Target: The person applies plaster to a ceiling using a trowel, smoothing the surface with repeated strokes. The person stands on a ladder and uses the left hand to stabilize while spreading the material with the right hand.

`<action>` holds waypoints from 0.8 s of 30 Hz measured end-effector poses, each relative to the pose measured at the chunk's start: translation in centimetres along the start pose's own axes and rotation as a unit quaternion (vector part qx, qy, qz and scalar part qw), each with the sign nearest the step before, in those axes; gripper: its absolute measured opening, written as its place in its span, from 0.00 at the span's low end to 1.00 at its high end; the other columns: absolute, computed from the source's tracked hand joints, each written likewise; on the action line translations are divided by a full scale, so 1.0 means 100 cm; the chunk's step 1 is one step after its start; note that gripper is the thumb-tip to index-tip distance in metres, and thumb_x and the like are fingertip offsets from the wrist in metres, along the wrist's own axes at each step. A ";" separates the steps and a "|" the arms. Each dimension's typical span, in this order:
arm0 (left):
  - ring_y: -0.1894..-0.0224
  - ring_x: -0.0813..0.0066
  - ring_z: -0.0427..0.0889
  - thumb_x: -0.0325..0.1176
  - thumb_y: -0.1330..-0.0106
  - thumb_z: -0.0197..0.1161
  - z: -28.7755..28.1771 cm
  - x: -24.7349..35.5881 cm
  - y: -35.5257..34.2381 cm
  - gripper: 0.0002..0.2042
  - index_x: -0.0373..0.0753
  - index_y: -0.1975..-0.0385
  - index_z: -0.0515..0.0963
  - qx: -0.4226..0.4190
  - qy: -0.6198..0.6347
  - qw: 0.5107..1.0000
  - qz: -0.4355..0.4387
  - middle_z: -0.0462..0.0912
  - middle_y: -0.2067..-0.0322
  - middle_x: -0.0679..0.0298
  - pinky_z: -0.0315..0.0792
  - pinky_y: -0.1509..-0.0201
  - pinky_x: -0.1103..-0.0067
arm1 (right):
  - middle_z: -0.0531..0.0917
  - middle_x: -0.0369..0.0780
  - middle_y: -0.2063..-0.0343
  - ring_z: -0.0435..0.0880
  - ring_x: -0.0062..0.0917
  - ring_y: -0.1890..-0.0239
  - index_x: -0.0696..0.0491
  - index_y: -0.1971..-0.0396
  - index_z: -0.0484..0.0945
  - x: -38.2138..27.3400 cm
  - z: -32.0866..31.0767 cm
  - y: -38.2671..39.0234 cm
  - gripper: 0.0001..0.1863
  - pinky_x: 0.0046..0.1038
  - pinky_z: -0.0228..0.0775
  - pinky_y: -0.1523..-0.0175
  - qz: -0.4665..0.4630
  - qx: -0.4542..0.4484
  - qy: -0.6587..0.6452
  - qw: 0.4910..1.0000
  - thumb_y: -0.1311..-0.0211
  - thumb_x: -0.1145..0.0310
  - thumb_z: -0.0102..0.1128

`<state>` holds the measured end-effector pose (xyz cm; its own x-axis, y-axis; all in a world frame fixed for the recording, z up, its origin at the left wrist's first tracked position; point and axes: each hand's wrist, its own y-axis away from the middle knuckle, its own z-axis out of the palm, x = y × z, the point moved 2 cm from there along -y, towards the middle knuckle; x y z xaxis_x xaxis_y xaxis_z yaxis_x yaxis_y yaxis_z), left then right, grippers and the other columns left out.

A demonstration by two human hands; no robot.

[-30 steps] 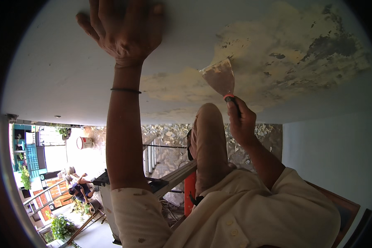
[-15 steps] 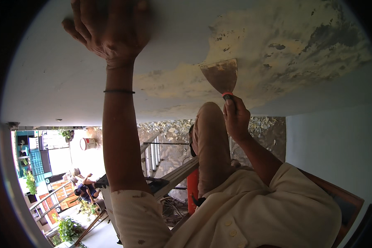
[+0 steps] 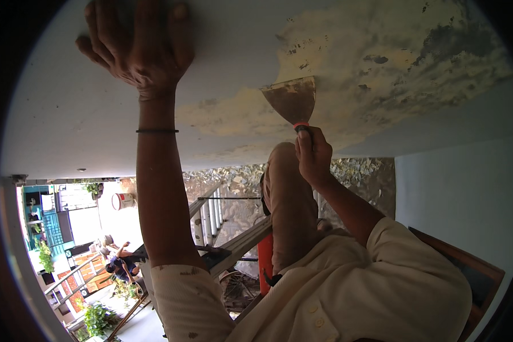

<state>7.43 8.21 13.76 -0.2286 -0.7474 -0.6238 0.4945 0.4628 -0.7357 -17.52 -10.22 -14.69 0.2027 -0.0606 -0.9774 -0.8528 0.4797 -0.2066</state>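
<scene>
My right hand (image 3: pixel 312 151) grips the dark handle of a wide scraper (image 3: pixel 293 101) with a red collar. Its triangular blade is smeared with yellowish residue, and its edge lies against the wall (image 3: pixel 222 62). Around and right of the blade spreads a patch of stripped surface (image 3: pixel 347 74), yellowish with dark grey spots. My left hand (image 3: pixel 137 48) rests on the smooth grey paint at upper left, fingers spread and pressed on the wall, holding nothing. A thin dark band circles my left wrist.
Below me stands a metal ladder (image 3: pixel 242 245), with a red upright object (image 3: pixel 264 256) beside my leg. Pale paint flakes (image 3: pixel 242 178) litter the floor. At left, an opening shows a white bucket (image 3: pixel 121 200), green plants (image 3: pixel 98 318) and another person (image 3: pixel 121 267). A wood-framed panel (image 3: pixel 461 268) is at lower right.
Both hands and the scraper appear slightly further left in the picture, the scraper also a little higher against the stripped patch. The left hand stays spread on the wall; the right keeps its grip.
</scene>
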 end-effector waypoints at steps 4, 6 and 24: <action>0.22 0.48 0.63 0.50 0.21 0.46 -0.003 -0.003 0.004 0.28 0.40 0.32 0.78 -0.007 -0.004 1.000 0.000 0.71 0.28 0.45 0.47 0.19 0.46 | 0.71 0.30 0.80 0.65 0.09 0.80 0.58 0.52 0.75 0.004 0.004 0.003 0.12 0.20 0.58 0.76 0.017 -0.010 -0.056 0.998 0.16 0.63 0.49; 0.22 0.48 0.63 0.50 0.21 0.46 -0.001 -0.001 0.003 0.28 0.40 0.32 0.78 -0.007 0.000 1.000 -0.017 0.71 0.27 0.46 0.47 0.19 0.46 | 0.71 0.30 0.80 0.64 0.10 0.80 0.58 0.52 0.75 0.015 -0.002 0.007 0.12 0.20 0.58 0.76 0.031 -0.003 -0.052 0.998 0.16 0.64 0.48; 0.23 0.46 0.64 0.49 0.22 0.47 -0.007 0.004 0.000 0.27 0.41 0.34 0.80 -0.027 0.013 0.999 -0.044 0.71 0.28 0.44 0.46 0.18 0.48 | 0.78 0.33 0.79 0.75 0.15 0.78 0.60 0.55 0.78 -0.004 0.015 0.001 0.12 0.24 0.70 0.70 0.000 -0.008 0.022 1.000 0.19 0.65 0.54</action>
<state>6.69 8.23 13.31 -0.2915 -0.7742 -0.5618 0.4257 0.4210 -0.8010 -16.95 -8.80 -14.27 0.1818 -0.0990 -0.9783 -0.8600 0.4664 -0.2070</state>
